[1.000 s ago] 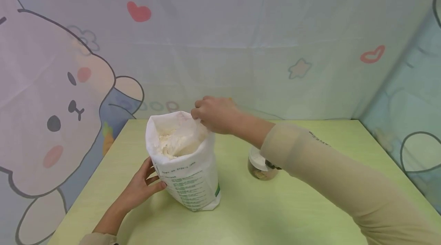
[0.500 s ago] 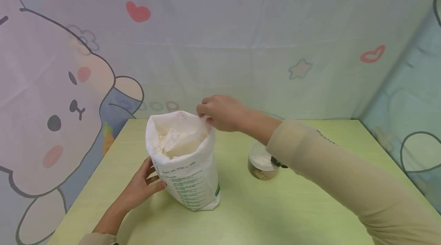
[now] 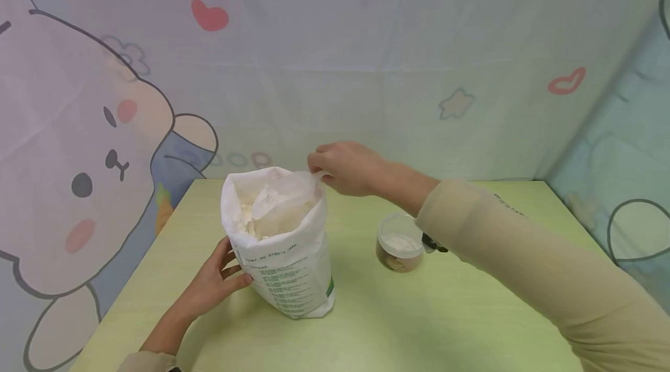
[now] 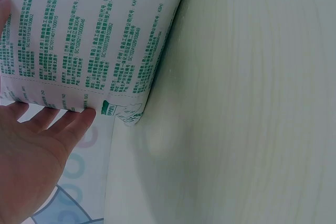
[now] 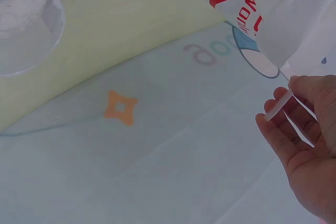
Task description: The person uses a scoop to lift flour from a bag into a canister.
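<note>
I judge the spread left hand (image 3: 211, 286) steadies the bag (image 3: 290, 273), nearer the left edge of the tabletop (image 3: 167, 256), while the right hand (image 3: 348, 168) pinches a scoop (image 3: 287, 207).

The white bag (image 3: 288, 276) is being covered with rows of green print (image 4: 79, 40), and red letters (image 5: 245, 17) are being shown on another side. Pale cream is being shown by the powder (image 3: 249, 222), translucent white by the scoop (image 3: 297, 187). The yellow-green table (image 3: 471, 314) is being streaked with faint grain, the pale cloth (image 3: 335, 35) dotted with red hearts (image 3: 210, 15).
</note>
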### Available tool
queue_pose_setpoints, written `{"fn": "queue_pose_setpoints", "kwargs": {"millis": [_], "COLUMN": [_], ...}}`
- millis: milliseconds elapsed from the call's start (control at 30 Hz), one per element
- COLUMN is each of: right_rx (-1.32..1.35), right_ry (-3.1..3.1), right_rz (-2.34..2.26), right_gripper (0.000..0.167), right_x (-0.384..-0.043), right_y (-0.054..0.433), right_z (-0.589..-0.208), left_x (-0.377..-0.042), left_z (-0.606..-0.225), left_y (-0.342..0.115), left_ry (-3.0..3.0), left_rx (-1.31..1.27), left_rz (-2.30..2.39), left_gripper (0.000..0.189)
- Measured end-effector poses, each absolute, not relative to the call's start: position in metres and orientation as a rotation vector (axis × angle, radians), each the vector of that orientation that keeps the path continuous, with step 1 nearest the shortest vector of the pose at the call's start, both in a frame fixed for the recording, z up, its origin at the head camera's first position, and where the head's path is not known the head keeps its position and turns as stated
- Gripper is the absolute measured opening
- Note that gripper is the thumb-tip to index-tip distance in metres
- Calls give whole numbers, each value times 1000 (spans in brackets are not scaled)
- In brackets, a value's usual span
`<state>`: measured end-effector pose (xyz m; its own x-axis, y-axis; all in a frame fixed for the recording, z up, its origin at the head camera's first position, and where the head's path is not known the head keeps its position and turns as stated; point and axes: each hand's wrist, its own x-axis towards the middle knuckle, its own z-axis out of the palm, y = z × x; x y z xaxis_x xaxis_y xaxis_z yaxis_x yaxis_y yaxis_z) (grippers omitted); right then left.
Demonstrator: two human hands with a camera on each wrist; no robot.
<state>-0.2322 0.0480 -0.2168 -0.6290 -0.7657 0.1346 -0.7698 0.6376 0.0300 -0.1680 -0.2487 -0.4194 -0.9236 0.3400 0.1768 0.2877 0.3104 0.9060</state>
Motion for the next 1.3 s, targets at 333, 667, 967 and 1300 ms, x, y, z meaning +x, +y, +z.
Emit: {"fn": "queue_pose_setpoints", "kwargs": {"millis": [333, 667, 967, 1300], "right_rx": [1269, 1238, 1149, 1085], "right_ry": [-2718, -2742, -2785, -2761], "right_rz": [49, 62, 58, 116], "right_gripper": [12, 13, 13, 14], "right_x": [-232, -231, -231, -234], "right_y": [54, 67, 88, 117], "right_z": [-213, -201, -192, -192], "left_x": [-168, -170, -170, -168], "left_z": [-420, -421, -421, -420], "left_y": [-249, -247, -246, -248], "left_ry": [2516, 2505, 2501, 2517], "left_rx": [600, 604, 589, 595], "left_rz": [1709, 1721, 1713, 1709], "left_gripper": [85, 86, 87, 85]}}
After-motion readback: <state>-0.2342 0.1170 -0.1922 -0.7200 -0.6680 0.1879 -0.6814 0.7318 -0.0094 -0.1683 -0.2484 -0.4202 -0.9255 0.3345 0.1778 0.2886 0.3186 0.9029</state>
